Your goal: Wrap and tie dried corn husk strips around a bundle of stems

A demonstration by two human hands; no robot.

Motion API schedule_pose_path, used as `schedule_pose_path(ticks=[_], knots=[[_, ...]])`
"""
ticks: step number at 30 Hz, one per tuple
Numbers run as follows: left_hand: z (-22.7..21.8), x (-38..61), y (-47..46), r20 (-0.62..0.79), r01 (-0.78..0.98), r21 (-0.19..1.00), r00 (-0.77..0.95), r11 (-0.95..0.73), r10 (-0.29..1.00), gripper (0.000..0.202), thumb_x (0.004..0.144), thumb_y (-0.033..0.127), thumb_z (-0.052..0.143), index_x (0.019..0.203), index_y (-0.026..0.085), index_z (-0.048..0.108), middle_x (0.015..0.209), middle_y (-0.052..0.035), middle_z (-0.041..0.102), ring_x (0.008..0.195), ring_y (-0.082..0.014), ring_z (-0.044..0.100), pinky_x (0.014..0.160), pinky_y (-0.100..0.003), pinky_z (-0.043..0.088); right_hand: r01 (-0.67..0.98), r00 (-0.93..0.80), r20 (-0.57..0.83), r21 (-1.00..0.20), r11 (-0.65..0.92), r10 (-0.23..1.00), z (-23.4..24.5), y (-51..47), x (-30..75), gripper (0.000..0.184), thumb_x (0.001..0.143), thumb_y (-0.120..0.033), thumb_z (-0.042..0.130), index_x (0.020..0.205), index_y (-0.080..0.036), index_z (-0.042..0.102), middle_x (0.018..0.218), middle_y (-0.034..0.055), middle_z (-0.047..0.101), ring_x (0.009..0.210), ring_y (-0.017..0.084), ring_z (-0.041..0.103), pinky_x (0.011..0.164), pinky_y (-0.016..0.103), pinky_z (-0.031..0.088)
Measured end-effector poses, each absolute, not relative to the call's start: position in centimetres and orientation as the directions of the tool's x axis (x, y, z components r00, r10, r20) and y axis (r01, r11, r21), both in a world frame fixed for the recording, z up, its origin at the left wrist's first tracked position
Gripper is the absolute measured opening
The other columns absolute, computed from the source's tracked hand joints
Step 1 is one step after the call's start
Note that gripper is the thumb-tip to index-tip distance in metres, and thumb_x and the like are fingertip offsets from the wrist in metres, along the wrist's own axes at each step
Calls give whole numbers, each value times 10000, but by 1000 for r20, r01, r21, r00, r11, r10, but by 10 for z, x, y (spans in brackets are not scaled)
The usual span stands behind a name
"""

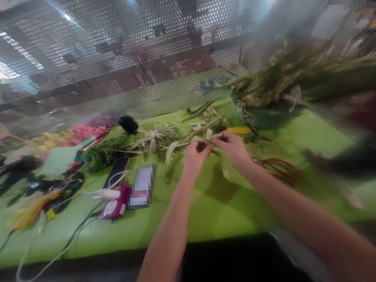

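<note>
Over the green table, my left hand pinches a pale green strip of leaf, perhaps husk. My right hand is closed on the same leaf piece from the other side, thumb and fingers close to my left fingertips. Exactly how the strip is folded between the fingers is too small to make out. Just left of my hands lies a heap of pale dried leaf strips. A yellow object lies behind my right hand, and red-orange handles, perhaps of a tool, are by my right forearm.
Left on the green table are a phone with a lit screen, a purple power strip with cables, a dark phone and pink flowers. A bundle of stalks fills the back right. A perforated metal screen stands behind.
</note>
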State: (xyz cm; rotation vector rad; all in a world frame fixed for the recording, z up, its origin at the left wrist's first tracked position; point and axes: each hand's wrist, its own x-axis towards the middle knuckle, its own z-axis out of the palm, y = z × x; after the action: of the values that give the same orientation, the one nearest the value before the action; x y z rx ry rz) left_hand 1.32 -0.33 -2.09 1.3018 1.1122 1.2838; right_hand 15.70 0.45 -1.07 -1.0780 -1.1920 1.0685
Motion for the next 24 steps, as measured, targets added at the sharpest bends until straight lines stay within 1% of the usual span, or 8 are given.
schedule_pose_path(ticks=[4, 7, 10, 14, 18, 20, 22, 24], knots=[[-23, 10, 0, 109, -17, 994, -65, -110, 992, 268, 726, 359, 736, 828, 153, 597, 708, 13, 606, 629, -97, 545, 638, -244, 449, 143, 2, 181, -973, 179, 983, -9, 4, 162, 209, 701, -357, 697, 763, -187, 592, 728, 0, 627, 664, 141, 536, 619, 276, 409], [-25, 6, 3, 116, -14, 993, -116, -119, 986, 230, 727, 331, 716, 810, 153, 596, 684, 21, 587, 608, -95, 533, 623, -242, 436, 262, -59, 221, -937, 229, 973, -9, 3, 164, 212, 693, -301, 712, 801, -198, 561, 752, -2, 636, 681, 146, 564, 613, 270, 416], [-28, 3, 6, 125, 0, 992, -130, -126, 984, 206, 713, 299, 705, 812, 156, 595, 672, 28, 566, 603, -94, 518, 617, -240, 423, 243, -179, 228, -933, 267, 957, -9, 0, 163, 250, 687, -260, 723, 863, -207, 554, 762, -10, 637, 685, 146, 587, 615, 267, 444], [-30, 2, 8, 134, 33, 991, -153, -131, 979, 219, 675, 241, 694, 862, 165, 609, 717, 23, 572, 650, -105, 533, 638, -242, 431, 211, -347, 109, -958, 191, 932, -8, -1, 163, 333, 697, -237, 729, 996, -214, 584, 805, 3, 668, 662, 147, 612, 587, 267, 481], [-28, 2, 7, 126, 25, 992, -124, -124, 984, 231, 654, 236, 688, 860, 164, 610, 712, 24, 565, 650, -111, 533, 626, -247, 439, 282, -370, 132, -927, 247, 920, -7, 0, 166, 374, 666, -172, 748, 1012, -218, 616, 817, -3, 679, 713, 150, 621, 610, 254, 475], [-26, 2, 7, 115, 12, 993, -116, -115, 987, 216, 638, 211, 677, 835, 161, 605, 689, 28, 559, 633, -109, 530, 619, -247, 440, 281, -386, 127, -927, 248, 914, -5, -1, 167, 327, 689, -120, 694, 994, -211, 619, 802, -1, 678, 712, 150, 619, 607, 251, 475], [-26, 2, 7, 105, -8, 994, -118, -107, 987, 206, 626, 187, 664, 820, 159, 602, 673, 31, 560, 617, -108, 534, 616, -247, 442, 237, -422, 118, -943, 235, 899, -3, -1, 167, 278, 738, -79, 589, 985, -201, 625, 800, 12, 680, 694, 147, 613, 600, 255, 485], [-28, 2, 8, 86, -49, 995, -116, -92, 990, 214, 617, 182, 661, 822, 155, 602, 666, 31, 569, 604, -107, 540, 613, -247, 442, 182, -453, 171, -943, 279, 875, -2, -2, 166, 302, 755, -48, 516, 987, -195, 641, 820, 20, 686, 700, 144, 613, 632, 264, 498]])
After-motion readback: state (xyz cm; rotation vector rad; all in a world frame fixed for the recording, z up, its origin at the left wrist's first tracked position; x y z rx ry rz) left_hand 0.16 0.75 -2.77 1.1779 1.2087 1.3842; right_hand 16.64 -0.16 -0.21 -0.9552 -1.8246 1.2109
